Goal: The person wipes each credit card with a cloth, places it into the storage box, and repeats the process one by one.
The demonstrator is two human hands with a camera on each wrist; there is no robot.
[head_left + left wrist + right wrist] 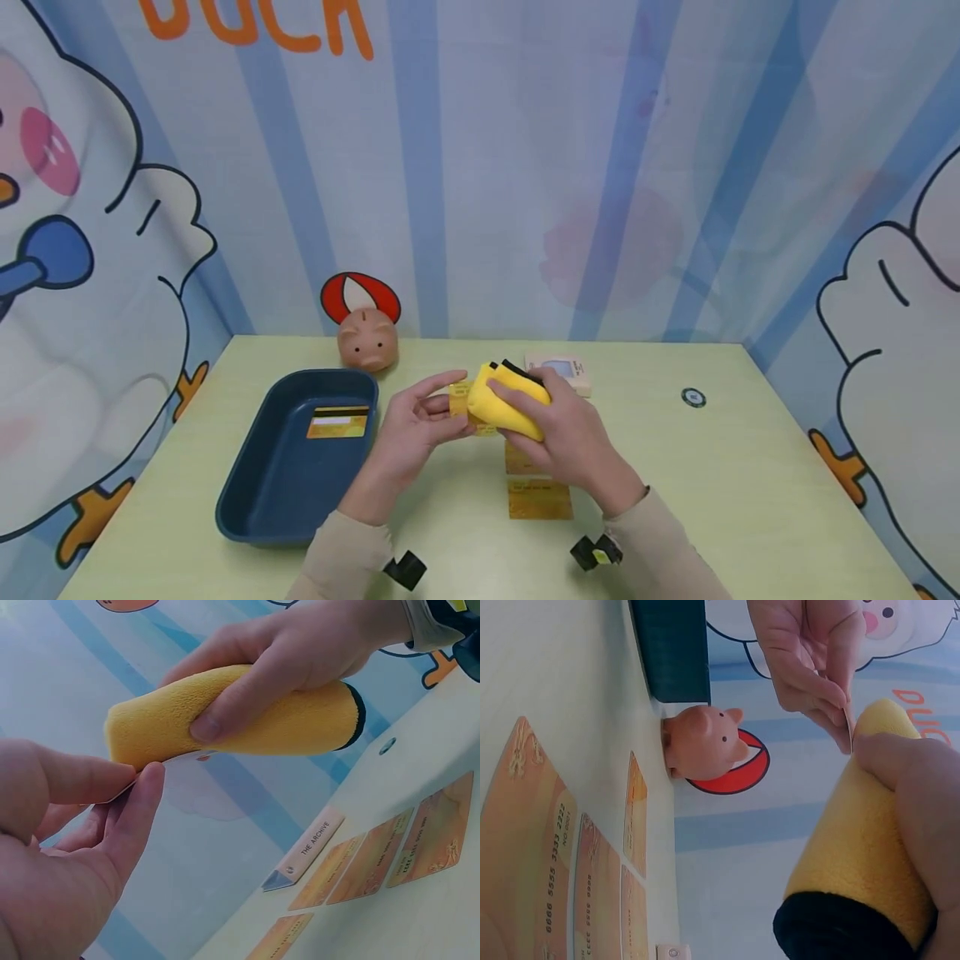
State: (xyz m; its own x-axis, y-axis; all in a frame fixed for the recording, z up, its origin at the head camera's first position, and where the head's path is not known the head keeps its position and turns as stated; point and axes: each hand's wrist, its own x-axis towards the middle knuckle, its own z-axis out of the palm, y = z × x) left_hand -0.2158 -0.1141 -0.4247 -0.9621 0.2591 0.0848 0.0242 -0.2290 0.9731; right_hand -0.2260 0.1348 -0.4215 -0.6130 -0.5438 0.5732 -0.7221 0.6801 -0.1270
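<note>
My left hand (412, 429) pinches a gold bank card (458, 400) by one end, between thumb and fingers. A folded yellow cloth (486, 406) with black edging is gripped in my right hand (573, 425). In the left wrist view the cloth (172, 712) meets the card's far end and hides much of it. Below the hands, more gold cards (539, 500) lie flat on the table, partly covered by the right hand in the head view. The right wrist view shows printed numbers on these table cards (525, 847).
To the left stands a dark blue tray (247, 467) with one striped card (337, 423) inside. Behind it sits a pink piggy bank (367, 342). A small pale box (579, 379) lies beyond the right hand, and a round dark chip (693, 397) farther right.
</note>
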